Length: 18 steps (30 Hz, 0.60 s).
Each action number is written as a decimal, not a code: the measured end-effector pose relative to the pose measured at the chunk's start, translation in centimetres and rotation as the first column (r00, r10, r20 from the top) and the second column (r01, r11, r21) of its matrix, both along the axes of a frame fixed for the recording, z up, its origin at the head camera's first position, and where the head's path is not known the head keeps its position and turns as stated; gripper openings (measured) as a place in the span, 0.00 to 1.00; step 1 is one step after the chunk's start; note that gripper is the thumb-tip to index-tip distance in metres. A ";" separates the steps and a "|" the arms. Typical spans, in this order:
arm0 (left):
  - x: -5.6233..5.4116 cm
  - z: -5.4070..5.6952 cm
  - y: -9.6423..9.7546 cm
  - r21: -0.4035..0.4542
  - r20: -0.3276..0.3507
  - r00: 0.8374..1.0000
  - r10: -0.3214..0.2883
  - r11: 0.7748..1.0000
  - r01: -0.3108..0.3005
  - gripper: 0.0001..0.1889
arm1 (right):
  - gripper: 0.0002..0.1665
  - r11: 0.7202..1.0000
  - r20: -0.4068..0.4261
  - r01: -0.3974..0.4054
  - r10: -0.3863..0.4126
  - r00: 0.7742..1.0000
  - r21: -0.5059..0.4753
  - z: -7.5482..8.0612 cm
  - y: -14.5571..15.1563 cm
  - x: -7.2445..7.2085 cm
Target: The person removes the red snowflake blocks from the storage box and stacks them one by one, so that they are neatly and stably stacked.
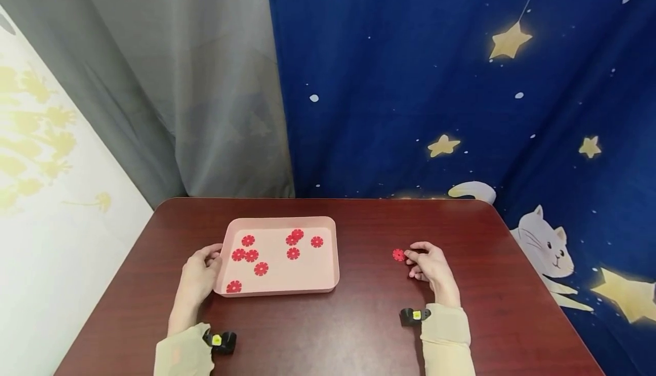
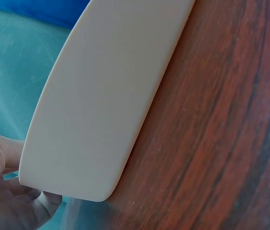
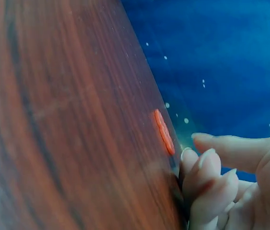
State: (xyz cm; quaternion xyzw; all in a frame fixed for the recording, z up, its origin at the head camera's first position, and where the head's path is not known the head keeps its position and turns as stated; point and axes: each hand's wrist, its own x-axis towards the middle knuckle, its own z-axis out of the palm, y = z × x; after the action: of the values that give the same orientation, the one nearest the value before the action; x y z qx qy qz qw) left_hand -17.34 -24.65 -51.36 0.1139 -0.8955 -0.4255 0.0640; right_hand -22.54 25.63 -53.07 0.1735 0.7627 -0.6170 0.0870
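A pink tray (image 1: 279,291) stands left of centre on the table, with several red notched plastic discs (image 1: 261,269) lying flat in it, some overlapping. My left hand (image 1: 199,276) grips the tray's left end; in the left wrist view its thumb and fingers (image 2: 15,191) meet the rim at one corner of the pale tray wall (image 2: 96,105). Right of the tray, a single red notched disc (image 1: 398,255) lies on the table, seen edge-on as a red disc (image 3: 164,132) in the right wrist view. Beside it is my right hand (image 1: 432,266), fingers loosely bent, the fingertips close to the disc's edge.
The dark red wooden table (image 1: 359,330) has rounded far corners. Behind it hang a grey curtain (image 1: 225,108) and a blue curtain (image 1: 389,80) with stars and a cat. A white patterned surface (image 1: 51,239) borders the table on the left.
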 end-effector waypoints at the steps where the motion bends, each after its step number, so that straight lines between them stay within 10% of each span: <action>1: -0.1 0.0 0.0 -0.010 -0.002 1.000 -0.001 1.000 0.001 0.17 | 0.21 1.000 0.003 0.004 -0.004 1.000 -0.008 0.1 0.0 0.1; 18: -0.1 0.0 0.0 -0.069 -0.021 1.000 -0.015 0.998 0.013 0.17 | 0.18 0.985 -0.202 -0.098 0.125 0.971 0.141 4.1 -1.8 1.0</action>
State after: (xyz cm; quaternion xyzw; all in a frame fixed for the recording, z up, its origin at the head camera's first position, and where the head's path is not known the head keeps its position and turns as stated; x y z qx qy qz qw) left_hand -17.39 -24.65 -51.37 0.1007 -0.9097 -0.3960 0.0746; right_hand -21.49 23.82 -49.01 0.0693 0.8148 -0.5749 0.0288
